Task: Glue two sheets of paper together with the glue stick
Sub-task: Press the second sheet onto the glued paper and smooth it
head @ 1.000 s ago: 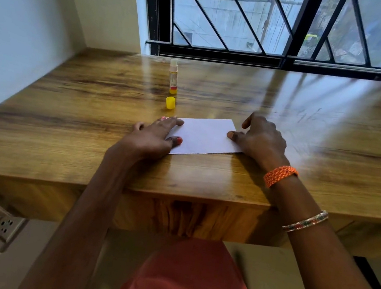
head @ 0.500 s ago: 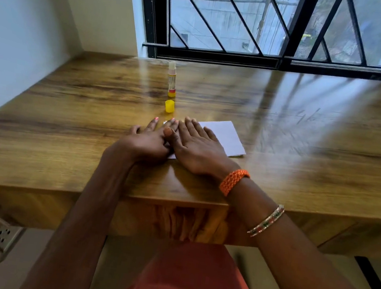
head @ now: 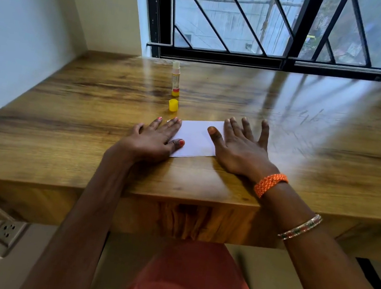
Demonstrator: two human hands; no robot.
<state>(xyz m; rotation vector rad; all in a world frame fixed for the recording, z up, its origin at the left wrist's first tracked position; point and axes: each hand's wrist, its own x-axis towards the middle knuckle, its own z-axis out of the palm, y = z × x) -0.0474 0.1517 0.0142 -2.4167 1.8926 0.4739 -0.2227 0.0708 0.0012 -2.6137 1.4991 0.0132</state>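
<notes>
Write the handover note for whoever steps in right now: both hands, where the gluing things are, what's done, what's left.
Left hand: flat, pressing the paper's left end.
Right hand: flat, fingers spread over its right end and the desk.
Paper: white, flat near the front edge; only one layer can be told.
Glue stick: upright behind it, uncapped; yellow cap stands in front of the stick.
Done: gluing appears finished; sheets being pressed.
Left: finish pressing, recap the stick.

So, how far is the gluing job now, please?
Gluing looks done: the glue stick stands uncapped on the desk, its yellow cap beside it, and only one white paper outline shows, so the sheets seem stacked. In hand: the left hand and right hand press flat on its two ends. Left: lifting the hands and probably recapping the stick.
</notes>
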